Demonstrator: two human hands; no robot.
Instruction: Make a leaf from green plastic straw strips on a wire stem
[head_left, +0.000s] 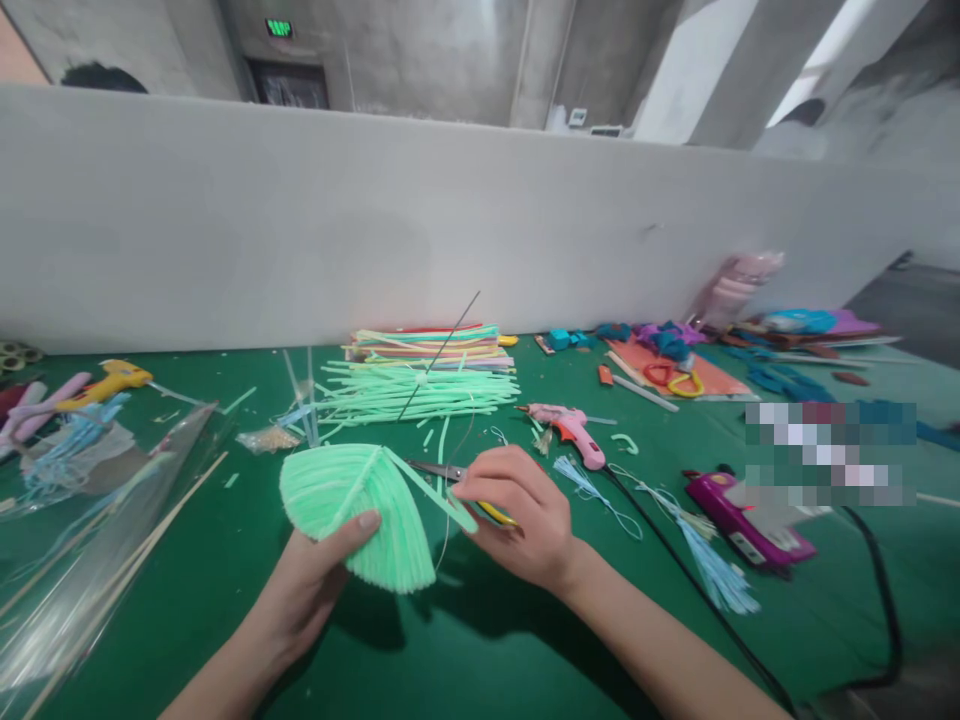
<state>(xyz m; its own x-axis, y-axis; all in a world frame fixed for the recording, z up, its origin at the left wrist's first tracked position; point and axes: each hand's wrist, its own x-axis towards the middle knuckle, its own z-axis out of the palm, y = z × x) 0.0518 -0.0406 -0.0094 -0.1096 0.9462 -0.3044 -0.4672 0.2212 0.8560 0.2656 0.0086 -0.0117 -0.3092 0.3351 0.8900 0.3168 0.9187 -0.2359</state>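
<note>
My left hand point(330, 560) grips a light-green leaf shape made of pipe cleaners point(337, 490), thumb on its face. Fuzzy strands fan out to both sides of its middle rib. From the leaf's top a folded green pipe cleaner point(427, 485) slants down to the right, and my right hand point(517, 510) pinches it near its lower end. Scissors point(442, 470) with a yellow handle show behind my right fingers; whether they lie on the table or touch the hand I cannot tell. A thin, pale strand hangs between the leaf and my right hand.
Beyond my hands lies a pile of green pipe cleaners point(420, 395), with multicoloured ones behind. A pink glue gun point(566, 430), light-blue tassels point(712, 560) and a purple device point(750, 520) with a cord are on the right. A yellow glue gun point(112, 385) and clear plastic sheet point(112, 560) lie left.
</note>
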